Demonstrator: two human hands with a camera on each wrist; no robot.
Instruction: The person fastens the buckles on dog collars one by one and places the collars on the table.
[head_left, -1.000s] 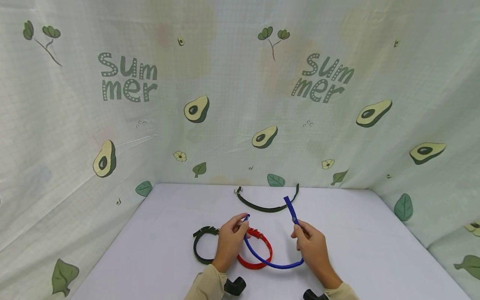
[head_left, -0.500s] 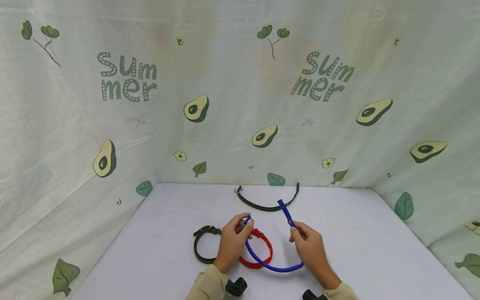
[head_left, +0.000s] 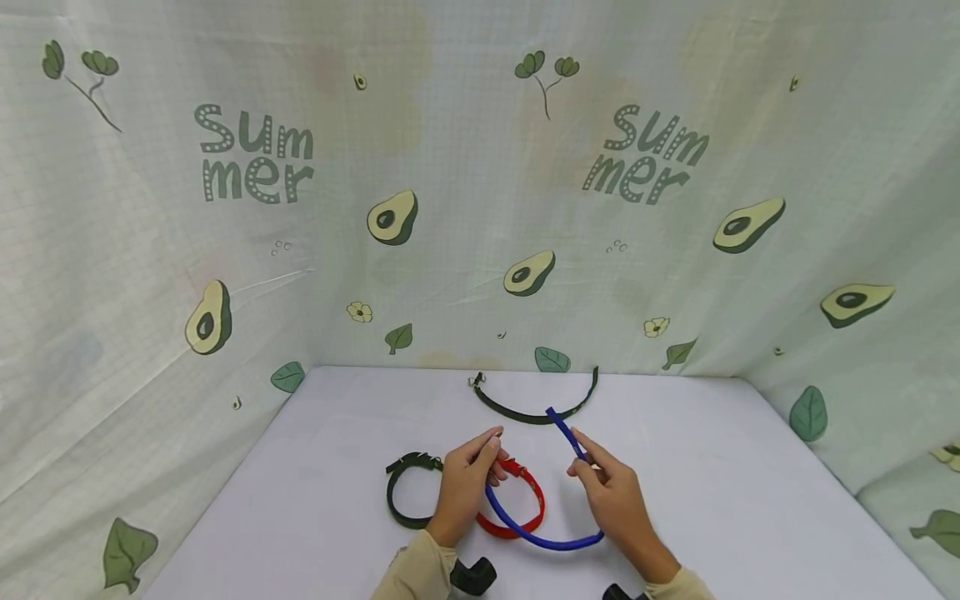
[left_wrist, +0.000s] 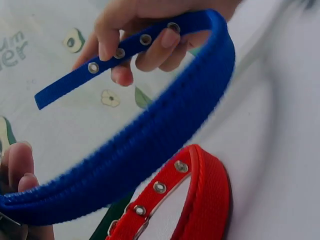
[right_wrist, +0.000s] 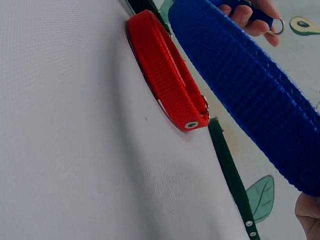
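A blue collar (head_left: 555,546) with metal eyelets hangs as an open loop between both hands. My left hand (head_left: 467,483) pinches its buckle end; a metal ring on that end shows in the right wrist view. My right hand (head_left: 617,493) grips the eyelet end between thumb and fingers, and the free strap tip (left_wrist: 50,97) points up and to the left past them. Below the blue loop, a buckled red collar (head_left: 538,492) stands in a ring on the table, partly hidden by the left hand. The blue band (right_wrist: 245,85) crosses close in front of the right wrist camera.
A dark green collar (head_left: 397,500), closed in a ring, is left of the left hand. Another dark green collar (head_left: 525,416) lies unbuckled in a curve at the back of the white table (head_left: 300,500). A printed curtain (head_left: 450,167) rises behind.
My right hand has shifted a little left, and the blue strap tip has swung left and down. The blue loop is narrower and sags slightly lower. The left hand has barely moved.
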